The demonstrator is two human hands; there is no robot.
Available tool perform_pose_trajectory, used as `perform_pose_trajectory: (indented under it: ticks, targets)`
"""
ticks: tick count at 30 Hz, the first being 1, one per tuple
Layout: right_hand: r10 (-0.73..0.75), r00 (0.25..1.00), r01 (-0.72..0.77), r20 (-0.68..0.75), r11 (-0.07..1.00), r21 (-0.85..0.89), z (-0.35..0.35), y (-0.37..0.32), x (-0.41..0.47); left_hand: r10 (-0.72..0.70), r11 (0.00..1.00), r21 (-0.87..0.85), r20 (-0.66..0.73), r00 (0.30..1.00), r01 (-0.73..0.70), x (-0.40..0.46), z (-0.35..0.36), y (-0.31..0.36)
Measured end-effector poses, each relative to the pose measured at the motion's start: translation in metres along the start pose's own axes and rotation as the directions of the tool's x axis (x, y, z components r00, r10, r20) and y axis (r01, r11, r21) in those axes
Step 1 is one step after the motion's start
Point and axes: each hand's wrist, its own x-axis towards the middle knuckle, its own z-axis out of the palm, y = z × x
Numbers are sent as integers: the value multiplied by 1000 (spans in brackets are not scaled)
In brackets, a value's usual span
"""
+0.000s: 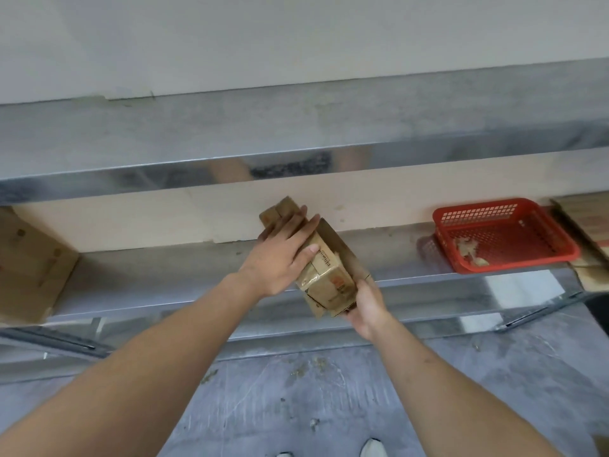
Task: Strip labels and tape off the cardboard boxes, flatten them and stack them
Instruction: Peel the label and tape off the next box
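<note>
The cardboard box (324, 272) is held in the air in front of the metal shelf (197, 278), near the middle of the scene. Its long axis runs diagonally, from the far left end up by the shelf's back wall down to the near right end. It is brown, partly collapsed, with loose flaps open at both ends. A barcode label (324, 258) sits on its upper face, glossy tape runs across the middle, and red printing shows near the lower end.

The left hand (283, 255) lies over the far part of the box, fingers fairly straight along it and the thumb pressed beside the label. The right hand (365, 301) grips the near right end from below, fingers curled round the edge.

A red plastic basket (501, 239) holding a few scraps stands on the shelf well to the right. Another piece of cardboard (29, 268) rests at the left end.
</note>
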Motion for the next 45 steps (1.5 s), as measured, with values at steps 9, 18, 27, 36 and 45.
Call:
perform_pose_trajectory:
  ticks: [9,18,27,36,45]
  targets:
    - [-494,866,365,-82,735,-571,-28,-37,37,-128,970,226,148,981,93,54,38,27]
    - [-354,871,482,340,747,-458,-32,-66,39,-152,967,225,138,979,118,67,45,21]
    - [-277,872,449,404,782,-432,-33,-85,22,-202,968,168,79,976,187,52,49,15]
    - [-284,902,433,327,598,-675,-18,-85,23,-261,959,140,85,962,247,56,47,21]
    - [-586,793,510,168,486,-710,-18,-101,13,-486,854,209,-7,874,476,63,41,56]
